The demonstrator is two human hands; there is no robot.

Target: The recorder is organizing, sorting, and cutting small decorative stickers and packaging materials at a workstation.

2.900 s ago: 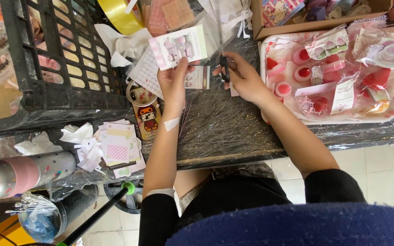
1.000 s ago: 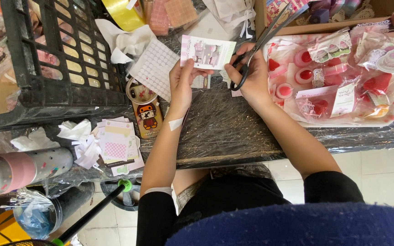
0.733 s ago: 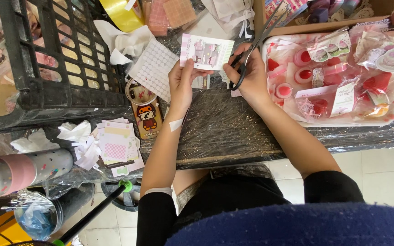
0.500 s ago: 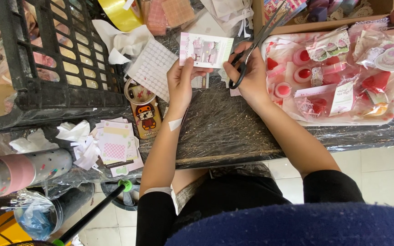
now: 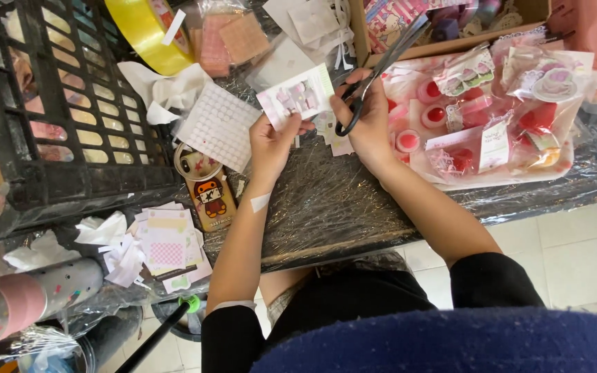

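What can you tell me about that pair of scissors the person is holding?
The scissors have black loop handles and long, dull grey blades that look like metal. The right hand holds them, fingers through the loops. The blades point up and to the right, over the edge of the cardboard box; they appear nearly closed. The handles sit just right of the small printed card held in the left hand. The blades are not on the card.

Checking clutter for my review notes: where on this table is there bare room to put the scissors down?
The open patch is the plastic-wrapped tabletop near the front edge, bordered by the phone case on one side and the pink tray on the other, below both hands. Crowded: around the dot sheet, the black crate and the paper pile.
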